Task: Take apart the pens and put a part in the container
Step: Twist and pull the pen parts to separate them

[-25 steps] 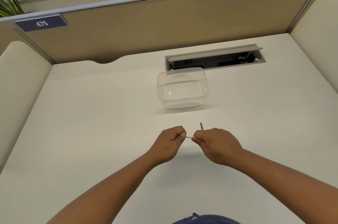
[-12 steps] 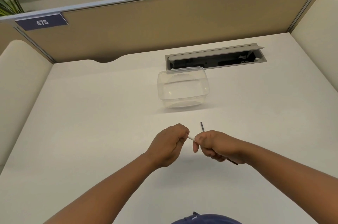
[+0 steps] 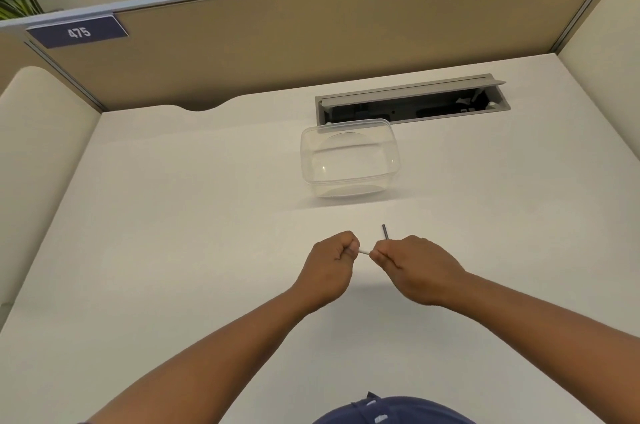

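Observation:
Both fists meet over the middle of the white desk. My left hand [image 3: 332, 261] and my right hand [image 3: 412, 264] each grip one end of a thin pen [image 3: 364, 252], whose short white stretch shows in the gap between them. A thin dark rod [image 3: 384, 232] sticks up out of my right fist; it looks like another pen part, and most of it is hidden. A clear plastic container [image 3: 349, 157] stands beyond the hands, with nothing visible inside.
An open grey cable tray [image 3: 412, 101] is set into the desk just behind the container. Tan partition walls with a blue "475" sign [image 3: 78, 32] close the back; padded cream side panels [image 3: 38, 160] flank the desk. White desk surface [image 3: 173, 215] spreads to the left.
My right hand rolled outward half a second ago, showing a dark pen end beneath it, then rolled back knuckles-up. Both hands stay clenched on the pen in about the same place.

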`<state>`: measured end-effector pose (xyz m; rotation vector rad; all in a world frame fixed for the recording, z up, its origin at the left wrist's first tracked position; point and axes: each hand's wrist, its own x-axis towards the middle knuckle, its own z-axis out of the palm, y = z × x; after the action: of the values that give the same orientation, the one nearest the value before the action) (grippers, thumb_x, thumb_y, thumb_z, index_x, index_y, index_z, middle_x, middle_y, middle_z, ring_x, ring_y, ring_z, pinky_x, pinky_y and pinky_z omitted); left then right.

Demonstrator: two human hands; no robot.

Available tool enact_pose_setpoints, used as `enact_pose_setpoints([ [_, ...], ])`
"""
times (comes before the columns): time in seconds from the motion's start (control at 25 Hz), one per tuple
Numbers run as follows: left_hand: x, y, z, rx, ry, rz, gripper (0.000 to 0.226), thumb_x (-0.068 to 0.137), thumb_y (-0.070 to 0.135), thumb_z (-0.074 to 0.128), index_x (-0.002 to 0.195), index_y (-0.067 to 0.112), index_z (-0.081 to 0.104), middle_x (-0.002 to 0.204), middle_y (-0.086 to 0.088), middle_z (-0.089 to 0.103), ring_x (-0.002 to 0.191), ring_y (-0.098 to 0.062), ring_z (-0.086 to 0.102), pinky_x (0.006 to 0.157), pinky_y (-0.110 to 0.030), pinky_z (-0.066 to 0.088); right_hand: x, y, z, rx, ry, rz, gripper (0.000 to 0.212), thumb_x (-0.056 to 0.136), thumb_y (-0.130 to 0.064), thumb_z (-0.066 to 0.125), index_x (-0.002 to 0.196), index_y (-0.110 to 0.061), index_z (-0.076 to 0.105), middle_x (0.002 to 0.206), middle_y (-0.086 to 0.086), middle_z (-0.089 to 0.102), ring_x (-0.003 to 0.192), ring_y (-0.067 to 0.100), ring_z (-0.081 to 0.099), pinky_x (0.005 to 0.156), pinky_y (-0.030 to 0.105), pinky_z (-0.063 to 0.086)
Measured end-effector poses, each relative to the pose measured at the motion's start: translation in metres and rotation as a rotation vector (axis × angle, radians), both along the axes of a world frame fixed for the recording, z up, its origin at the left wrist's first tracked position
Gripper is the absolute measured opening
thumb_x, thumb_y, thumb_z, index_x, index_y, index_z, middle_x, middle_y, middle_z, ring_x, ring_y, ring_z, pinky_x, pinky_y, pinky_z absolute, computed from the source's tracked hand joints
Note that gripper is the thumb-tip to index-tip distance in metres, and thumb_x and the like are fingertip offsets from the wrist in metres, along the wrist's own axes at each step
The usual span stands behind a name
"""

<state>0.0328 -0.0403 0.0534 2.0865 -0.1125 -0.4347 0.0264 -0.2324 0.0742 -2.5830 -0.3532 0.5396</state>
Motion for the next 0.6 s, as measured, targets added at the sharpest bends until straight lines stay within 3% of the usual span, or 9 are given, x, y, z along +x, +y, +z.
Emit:
enact_pose_setpoints([
  [0.12,0.000,-0.005,0.003,-0.074,0.271,0.120,0.033,0.101,0.017,0.044,0.069,0.026,0.049,0.062,0.010,0.042,0.056,-0.011,0.031,0.052,-0.025,0.026,-0.006,0.001,-0.008,-0.242,-0.192,0.122,0.031,0.102,-0.047,0.026,0.080,-0.027,0.031,0.056,-0.003,0.044,0.046,0.020,0.039,0.041,0.031,0.023],
  [0.28,0.002,-0.008,0.006,-0.141,0.529,0.166,0.020,0.092,0.014,0.040,0.074,0.018,0.049,0.061,0.002,0.043,0.054,-0.016,0.030,0.055,-0.029,0.024,-0.009,-0.004,-0.015,-0.415,-0.340,0.265,0.027,0.101,-0.040,0.038,0.082,-0.022,0.044,0.058,-0.003,0.052,0.045,0.026,0.038,0.040,0.028,0.020],
  [0.36,0.003,-0.005,0.005,-0.105,0.427,0.080,0.021,0.094,0.021,0.039,0.076,0.018,0.049,0.065,-0.001,0.044,0.060,-0.019,0.032,0.057,-0.032,0.028,-0.009,-0.007,-0.019,-0.365,-0.333,0.217,0.031,0.102,-0.046,0.028,0.085,-0.024,0.042,0.062,-0.002,0.055,0.050,0.025,0.044,0.042,0.030,0.024],
  [0.44,-0.001,0.000,0.003,-0.036,0.200,-0.064,0.025,0.102,0.024,0.038,0.080,0.021,0.049,0.070,0.003,0.047,0.063,-0.016,0.036,0.058,-0.032,0.033,-0.010,-0.008,-0.020,-0.183,-0.188,0.078,0.034,0.101,-0.050,0.025,0.084,-0.025,0.042,0.063,-0.003,0.055,0.056,0.023,0.050,0.048,0.036,0.037],
  [0.52,-0.005,0.006,-0.003,0.113,-0.078,-0.203,0.020,0.106,0.027,0.036,0.089,0.024,0.048,0.073,0.010,0.049,0.064,-0.012,0.040,0.060,-0.032,0.037,-0.006,-0.008,-0.018,0.127,0.125,-0.084,0.034,0.101,-0.048,0.034,0.083,-0.026,0.054,0.062,-0.006,0.055,0.056,0.016,0.049,0.056,0.036,0.042],
  [0.6,-0.005,0.010,-0.007,0.194,-0.314,-0.288,0.013,0.104,0.025,0.037,0.097,0.024,0.047,0.080,0.009,0.052,0.068,-0.013,0.040,0.062,-0.032,0.039,-0.003,-0.010,-0.014,0.411,0.456,-0.221,0.034,0.101,-0.042,0.043,0.078,-0.027,0.062,0.057,-0.011,0.047,0.051,0.009,0.038,0.052,0.028,0.034],
])
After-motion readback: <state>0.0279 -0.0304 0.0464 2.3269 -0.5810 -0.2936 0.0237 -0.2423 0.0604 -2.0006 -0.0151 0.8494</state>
